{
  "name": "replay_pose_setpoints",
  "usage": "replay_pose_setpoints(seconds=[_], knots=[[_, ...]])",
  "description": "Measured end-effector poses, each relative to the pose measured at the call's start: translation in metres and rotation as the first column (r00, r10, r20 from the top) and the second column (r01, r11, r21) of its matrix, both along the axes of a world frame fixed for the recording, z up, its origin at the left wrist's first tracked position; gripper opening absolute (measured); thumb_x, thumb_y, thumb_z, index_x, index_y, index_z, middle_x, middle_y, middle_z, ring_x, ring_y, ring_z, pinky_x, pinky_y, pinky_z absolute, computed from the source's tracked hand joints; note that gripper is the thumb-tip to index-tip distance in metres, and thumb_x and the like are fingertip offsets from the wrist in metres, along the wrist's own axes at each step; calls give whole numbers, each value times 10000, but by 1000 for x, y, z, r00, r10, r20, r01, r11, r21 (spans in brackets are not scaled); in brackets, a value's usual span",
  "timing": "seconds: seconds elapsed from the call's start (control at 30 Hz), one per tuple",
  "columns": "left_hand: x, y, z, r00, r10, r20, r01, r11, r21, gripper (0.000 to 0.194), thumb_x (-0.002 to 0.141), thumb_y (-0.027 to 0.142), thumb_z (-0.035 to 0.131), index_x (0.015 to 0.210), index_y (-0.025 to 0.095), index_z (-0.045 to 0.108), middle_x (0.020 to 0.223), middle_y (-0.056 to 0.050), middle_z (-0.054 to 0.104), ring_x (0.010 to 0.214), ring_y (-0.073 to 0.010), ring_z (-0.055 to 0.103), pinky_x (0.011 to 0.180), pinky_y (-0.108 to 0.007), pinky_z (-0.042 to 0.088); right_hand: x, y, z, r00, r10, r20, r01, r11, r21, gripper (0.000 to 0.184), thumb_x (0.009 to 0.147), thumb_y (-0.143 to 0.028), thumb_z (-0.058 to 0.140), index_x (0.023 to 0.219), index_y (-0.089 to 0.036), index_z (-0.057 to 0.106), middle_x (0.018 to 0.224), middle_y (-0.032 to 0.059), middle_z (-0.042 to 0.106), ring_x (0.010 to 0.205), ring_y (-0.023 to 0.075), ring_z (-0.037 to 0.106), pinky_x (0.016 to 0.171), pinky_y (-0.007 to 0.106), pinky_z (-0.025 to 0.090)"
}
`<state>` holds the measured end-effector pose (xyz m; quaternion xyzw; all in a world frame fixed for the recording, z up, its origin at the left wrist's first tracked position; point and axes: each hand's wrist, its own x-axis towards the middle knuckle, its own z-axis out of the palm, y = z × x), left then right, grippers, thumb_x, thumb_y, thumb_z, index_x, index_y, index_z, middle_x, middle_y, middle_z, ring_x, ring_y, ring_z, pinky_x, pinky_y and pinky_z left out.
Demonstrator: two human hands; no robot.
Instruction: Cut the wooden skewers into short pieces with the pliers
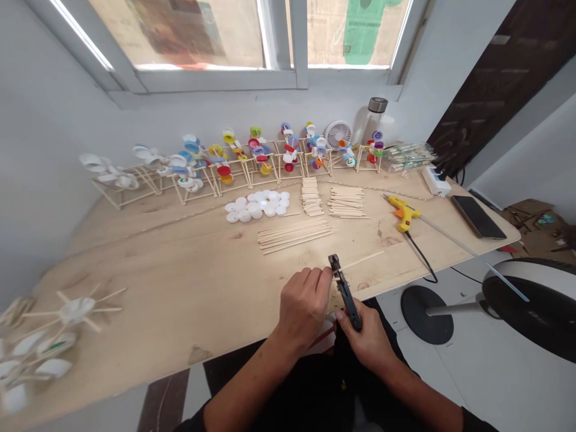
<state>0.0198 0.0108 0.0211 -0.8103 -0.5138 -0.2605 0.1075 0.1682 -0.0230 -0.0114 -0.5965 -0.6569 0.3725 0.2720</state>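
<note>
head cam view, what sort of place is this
Probably a small craft workshop: a plywood bench holding rows of bottle-cap-and-stick models, loose craft sticks and a yellow hot glue gun, with a black cutter in the right hand.

Left hand (302, 307), right hand (362, 343), close together

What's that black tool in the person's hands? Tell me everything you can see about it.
It is a black plier-like cutter with a narrow head and long matte handles. The right hand grips the handles, tilted with the head up and away, just over the edge of the plywood tabletop. Fingertips of the left hand touch the head, where a thin pale wooden stick runs out sideways.
</note>
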Motion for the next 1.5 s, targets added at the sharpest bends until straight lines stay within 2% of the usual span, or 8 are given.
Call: replay_pose_setpoints(seconds=[0.33, 0.53, 0.73, 1.0, 1.1, 1.27, 1.37, 1.5], knots=[[-7, 5, -3, 995, -98, -28, 100, 990, 104, 179, 858, 123, 393, 960, 115, 540, 635, -27, 554, 554, -137, 514, 510, -267, 346, 3, -5, 13, 1000, -17, 1, 17, 997, -77, 190, 793, -368, 498, 705, -200, 481, 604, -14, 565, 574, 154, 532, 551, 234, 386], [-8, 4, 1, 986, -166, 17, 164, 983, 77, 158, 861, 123, 396, 919, 125, 543, 588, -5, 533, 518, -121, 507, 488, -244, 348, 6, -9, 17, 999, 2, 34, 1, 995, -102, 166, 803, -362, 481, 747, -206, 472, 629, -7, 583, 595, 169, 559, 568, 246, 388], [-10, 2, 14, 952, -224, 210, 252, 960, -118, 188, 878, 158, 361, 886, 151, 549, 625, -2, 583, 546, -104, 544, 507, -206, 385, 9, -9, 18, 996, 21, 85, -15, 998, -63, 166, 803, -350, 474, 723, -213, 428, 598, -18, 558, 555, 156, 542, 523, 232, 353], [-17, 8, 34, 900, -190, 394, 367, 818, -444, 292, 887, 211, 330, 624, 182, 454, 493, 45, 459, 435, -74, 439, 461, -181, 338, 11, -8, 17, 988, 45, 147, -46, 999, 4, 217, 813, -385, 464, 685, -215, 421, 533, -34, 506, 488, 133, 488, 478, 222, 301], [-14, 8, 26, 921, -152, 359, 303, 857, -416, 257, 890, 216, 331, 715, 177, 514, 567, 22, 536, 507, -89, 505, 503, -188, 378, 10, -5, 13, 989, 33, 147, -33, 999, -2, 244, 819, -399, 460, 664, -212, 435, 531, -27, 516, 489, 139, 501, 486, 224, 310], [-8, 4, 4, 972, -123, 199, 150, 980, -130, 213, 871, 150, 365, 946, 148, 564, 709, -35, 615, 653, -126, 573, 582, -217, 419, 6, -3, 11, 1000, 5, 28, -3, 997, -74, 205, 816, -379, 472, 713, -202, 487, 602, -7, 583, 555, 157, 555, 529, 227, 357], [-8, 3, 0, 985, -127, 117, 134, 989, -54, 234, 855, 106, 351, 909, 141, 576, 596, -12, 569, 548, -121, 531, 516, -220, 389, 7, -4, 14, 1000, 17, 16, -15, 995, -99, 183, 811, -365, 480, 728, -203, 483, 633, -4, 594, 588, 162, 568, 556, 232, 378], [-12, 3, 5, 960, -176, 219, 210, 967, -146, 225, 848, 104, 355, 890, 148, 571, 652, -16, 609, 588, -118, 563, 542, -210, 412, 9, -5, 20, 996, 51, 73, -42, 992, -117, 192, 811, -377, 473, 720, -209, 453, 626, -10, 572, 585, 161, 553, 547, 231, 374]])
